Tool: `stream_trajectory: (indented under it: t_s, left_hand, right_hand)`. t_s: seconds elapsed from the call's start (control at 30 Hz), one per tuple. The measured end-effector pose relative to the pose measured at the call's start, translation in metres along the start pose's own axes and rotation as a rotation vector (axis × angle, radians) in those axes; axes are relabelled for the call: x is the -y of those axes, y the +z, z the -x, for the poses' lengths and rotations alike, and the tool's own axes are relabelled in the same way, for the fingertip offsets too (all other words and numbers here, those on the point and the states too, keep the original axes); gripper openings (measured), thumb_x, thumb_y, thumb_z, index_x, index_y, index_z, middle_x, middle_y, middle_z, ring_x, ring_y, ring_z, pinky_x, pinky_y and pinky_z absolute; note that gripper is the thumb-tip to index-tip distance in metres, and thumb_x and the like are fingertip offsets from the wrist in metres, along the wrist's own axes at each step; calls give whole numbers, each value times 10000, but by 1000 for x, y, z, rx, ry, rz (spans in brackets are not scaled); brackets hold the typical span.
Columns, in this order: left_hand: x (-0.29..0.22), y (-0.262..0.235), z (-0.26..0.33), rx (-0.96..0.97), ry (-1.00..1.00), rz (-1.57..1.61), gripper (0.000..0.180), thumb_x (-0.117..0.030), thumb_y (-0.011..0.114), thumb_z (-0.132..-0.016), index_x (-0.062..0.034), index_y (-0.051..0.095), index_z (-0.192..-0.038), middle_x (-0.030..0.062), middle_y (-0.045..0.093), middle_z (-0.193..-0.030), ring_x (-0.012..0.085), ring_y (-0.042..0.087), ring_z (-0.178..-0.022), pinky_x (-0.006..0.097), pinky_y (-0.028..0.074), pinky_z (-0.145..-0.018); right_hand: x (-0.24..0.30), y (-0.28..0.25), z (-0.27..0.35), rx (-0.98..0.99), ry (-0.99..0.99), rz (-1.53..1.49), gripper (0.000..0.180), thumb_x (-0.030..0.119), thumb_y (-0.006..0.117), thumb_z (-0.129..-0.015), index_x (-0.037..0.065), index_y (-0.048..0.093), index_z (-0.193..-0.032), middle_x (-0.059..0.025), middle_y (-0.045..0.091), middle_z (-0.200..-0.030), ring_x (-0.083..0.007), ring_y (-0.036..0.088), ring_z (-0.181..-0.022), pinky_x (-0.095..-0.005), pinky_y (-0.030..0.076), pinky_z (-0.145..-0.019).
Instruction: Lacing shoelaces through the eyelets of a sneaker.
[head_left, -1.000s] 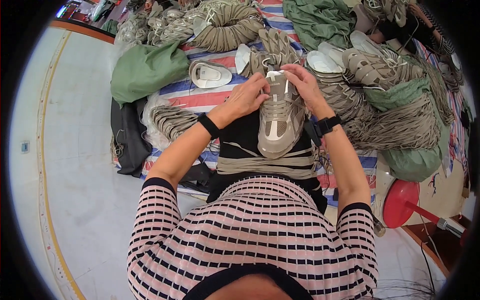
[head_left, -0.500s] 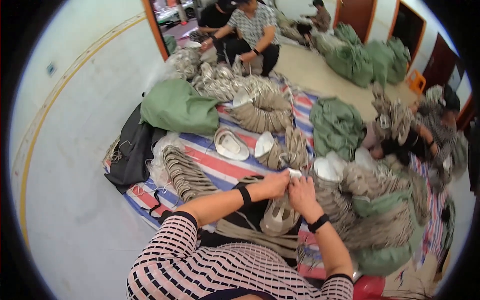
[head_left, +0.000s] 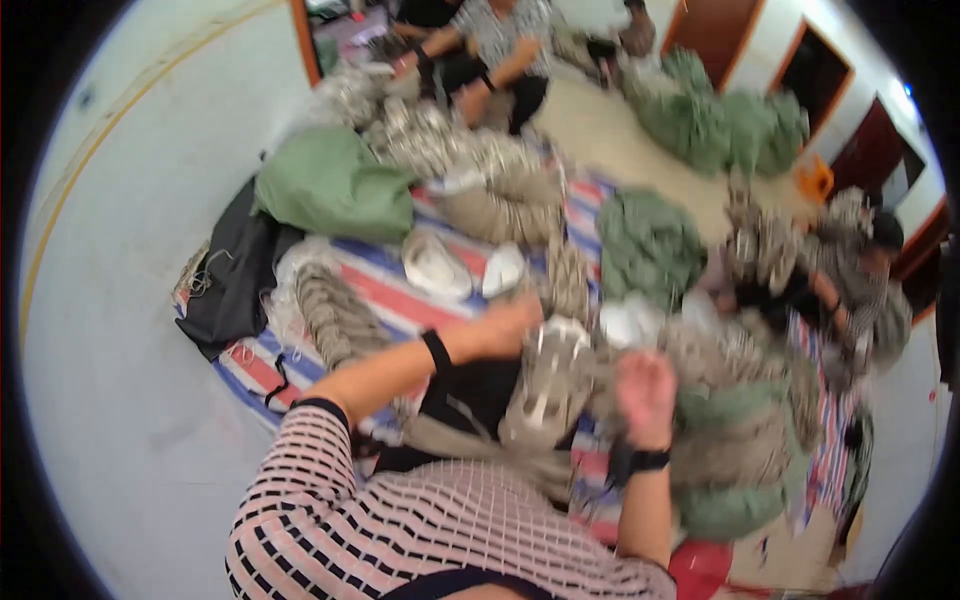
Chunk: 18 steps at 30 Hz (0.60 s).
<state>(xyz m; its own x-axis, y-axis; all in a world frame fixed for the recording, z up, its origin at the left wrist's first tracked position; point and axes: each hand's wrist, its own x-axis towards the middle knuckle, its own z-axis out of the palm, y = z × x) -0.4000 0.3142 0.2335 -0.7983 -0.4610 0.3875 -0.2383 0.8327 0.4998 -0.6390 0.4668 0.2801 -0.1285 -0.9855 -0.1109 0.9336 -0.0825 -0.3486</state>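
A beige shoe upper (head_left: 550,385) with white strips across it rests in front of me, over a black cloth (head_left: 470,400). My left hand (head_left: 510,325) is at the upper's far left edge; motion smears its fingers, and whether it touches the upper is unclear. Raised off to the right, apart from the upper, is my right hand (head_left: 647,395). Its fingers look partly curled but are blurred, and no object shows in it. Just beyond lie white foot-shaped pieces (head_left: 437,267) and a stack of beige uppers (head_left: 568,283).
A red, white and blue striped sheet (head_left: 385,285) covers the floor. Around me are a long row of uppers (head_left: 340,312), green sacks (head_left: 335,185), a black bag (head_left: 240,275) and more uppers (head_left: 735,445) at right. Other people sit at the back and far right.
My hands were together at the upper's far end, on a small white piece. Now they are apart, the left moved left and the right moved right. The view has shifted slightly.
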Motion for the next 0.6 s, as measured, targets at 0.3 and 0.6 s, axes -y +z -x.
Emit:
stream_trajectory:
  t_s: [0.3, 0.6]
  left_hand:
    - [-26, -14, 2, 240, -186, 414, 161, -74, 612, -772, -54, 550, -920, 77, 487, -916, 190, 517, -740, 283, 435, -633]
    - [-33, -11, 4, 193, -23, 112, 175, -28, 576, -757, -54, 514, -919, 85, 499, -972, 318, 548, -851, 393, 453, -691]
  right_hand:
    - [168, -109, 131, -80, -850, -89, 212, 30, 459, -825, -13, 520, -1024, -164, 489, -1256, -242, 519, -1017, -349, 332, -695]
    - [37, -77, 50, -365, -476, 431, 256, 153, 531, -877, 74, 550, -1120, -31, 588, -1058, -115, 524, -824, -223, 392, -645]
